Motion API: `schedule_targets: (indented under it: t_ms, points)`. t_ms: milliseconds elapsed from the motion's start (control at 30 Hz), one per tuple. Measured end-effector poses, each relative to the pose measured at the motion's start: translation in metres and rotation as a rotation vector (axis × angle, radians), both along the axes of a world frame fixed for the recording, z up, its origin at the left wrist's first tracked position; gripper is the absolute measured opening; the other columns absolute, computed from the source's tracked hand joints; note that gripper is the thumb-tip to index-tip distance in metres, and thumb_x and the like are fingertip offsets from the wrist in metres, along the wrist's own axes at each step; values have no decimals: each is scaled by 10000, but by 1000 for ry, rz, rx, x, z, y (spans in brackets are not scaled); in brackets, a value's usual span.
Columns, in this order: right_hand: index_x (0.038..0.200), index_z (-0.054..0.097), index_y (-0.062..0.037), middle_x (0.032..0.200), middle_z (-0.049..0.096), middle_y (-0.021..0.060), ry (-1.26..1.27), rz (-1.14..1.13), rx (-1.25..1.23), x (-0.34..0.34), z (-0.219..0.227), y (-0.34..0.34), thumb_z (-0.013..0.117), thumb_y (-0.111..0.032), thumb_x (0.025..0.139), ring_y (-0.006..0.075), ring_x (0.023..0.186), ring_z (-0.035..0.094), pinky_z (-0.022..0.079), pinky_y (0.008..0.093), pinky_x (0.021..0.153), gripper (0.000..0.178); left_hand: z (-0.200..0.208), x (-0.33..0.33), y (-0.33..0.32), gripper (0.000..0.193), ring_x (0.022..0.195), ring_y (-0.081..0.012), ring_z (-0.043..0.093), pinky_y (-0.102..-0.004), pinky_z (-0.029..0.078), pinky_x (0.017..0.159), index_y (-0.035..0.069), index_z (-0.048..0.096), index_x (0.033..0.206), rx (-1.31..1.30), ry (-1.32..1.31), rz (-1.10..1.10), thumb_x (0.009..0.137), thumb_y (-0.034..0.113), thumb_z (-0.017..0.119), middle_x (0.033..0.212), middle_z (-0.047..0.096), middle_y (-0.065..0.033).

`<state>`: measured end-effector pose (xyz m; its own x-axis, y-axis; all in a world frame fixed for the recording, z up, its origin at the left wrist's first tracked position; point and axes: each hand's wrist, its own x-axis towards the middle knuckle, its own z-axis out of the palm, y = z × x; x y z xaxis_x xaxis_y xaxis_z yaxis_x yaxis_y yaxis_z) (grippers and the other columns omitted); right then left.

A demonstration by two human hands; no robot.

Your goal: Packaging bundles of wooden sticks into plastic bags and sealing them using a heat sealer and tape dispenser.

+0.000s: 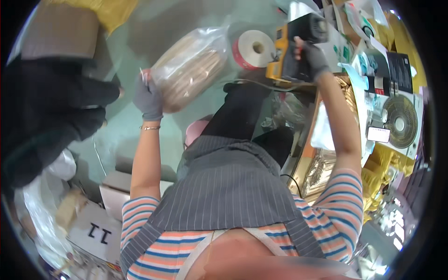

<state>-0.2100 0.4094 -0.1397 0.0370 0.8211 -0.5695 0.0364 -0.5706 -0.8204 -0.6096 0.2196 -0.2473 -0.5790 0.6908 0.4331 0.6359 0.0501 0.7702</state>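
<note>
Left hand [148, 100], gloved grey, closes its grip on the near-left end of a clear plastic bag of tan bundled sticks [191, 67]: light, crinkly, slippery, best supported underneath. Right hand [313, 55] wraps a yellow-black handheld device [291, 46], apparently a scanner.

clear bagged bundle [191, 70] tilted, yellow-black handheld device [296, 46] upright

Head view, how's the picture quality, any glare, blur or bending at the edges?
Head view: strong fisheye bending, black corners around a round image; glare on the clear plastic bag held by the left hand; the right hand on the yellow and black handheld device is fairly sharp; the dark mass at the left rim is soft and underlit; bottom-edge clothing is blurred.
</note>
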Motion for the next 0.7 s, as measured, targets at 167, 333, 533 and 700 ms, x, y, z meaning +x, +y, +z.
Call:
schedule_targets:
  t_ms: [167,333,533,700]
  points:
    - [775,557,-89,626,519,6,10,-204,-76,14,-157,64,688,-230,823,124,510,501,438,253,506,198,-15,-5,39,241,769,-367,588,-409,446,659,55,579,876,-261,202,84,908,244,434,826,605,-172]
    - [821,585,-66,625,563,21,-52,-297,-8,25,-290,94,635,-70,816,128,503,534,444,279,473,51,-10,-16,58,248,783,-403,588,-438,444,646,54,583,940,-486,221,210,872,239,432,844,606,-208]
    - [1125,510,-79,1038,582,121,-422,-118,133,11,-232,81,596,-50,720,174,901,582,504,294,677,415,-28,-41,36,295,855,-283,575,-360,442,786,1,590,954,-293,-212,188,919,245,428,948,603,-154]
    - [1043,579,-82,1023,617,125,-521,234,236,11,-156,-9,631,-357,781,266,947,615,482,355,806,383,-64,-99,-11,397,1059,-314,540,-363,436,916,-51,501,1156,-339,733,-77,929,274,473,1133,561,-178]
